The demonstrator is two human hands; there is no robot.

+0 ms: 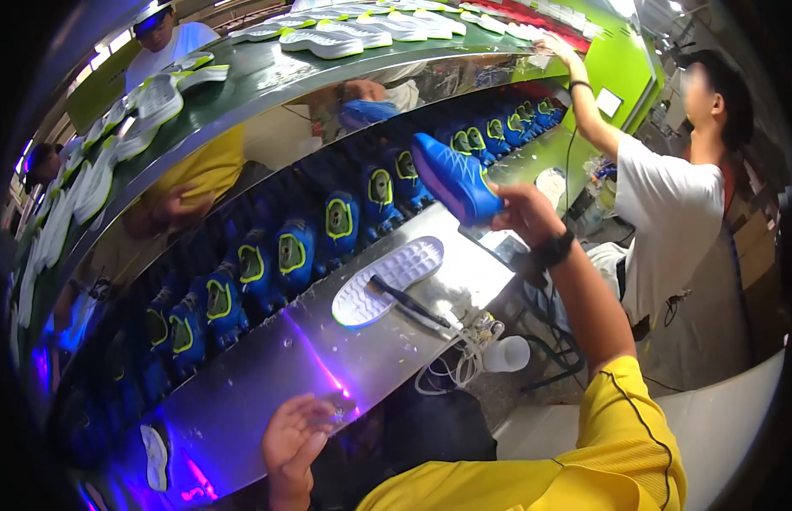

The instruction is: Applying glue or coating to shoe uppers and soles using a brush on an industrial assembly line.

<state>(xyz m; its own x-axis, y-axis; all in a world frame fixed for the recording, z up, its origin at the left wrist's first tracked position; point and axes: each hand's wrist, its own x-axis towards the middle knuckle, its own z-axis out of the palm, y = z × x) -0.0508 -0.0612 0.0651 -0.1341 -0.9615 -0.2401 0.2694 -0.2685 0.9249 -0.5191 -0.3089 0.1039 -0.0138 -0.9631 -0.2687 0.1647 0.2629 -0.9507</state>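
Note:
My right hand, with a dark band at the wrist, is closed on a blue shoe upper. The upper is raised over the metal bench with its toe to the upper left. Below it, a white shoe sole lies on the bench, tread-like pattern facing up. A black-handled brush rests across that sole. My left hand hovers by the bench's near edge, fingers loosely bent and thumb apart; I see nothing held in it.
Blue shoe uppers with lime collars stand in a row behind the metal bench. White soles cover a green upper shelf. A white cup and cables sit at the near edge. A co-worker reaches toward the shelf.

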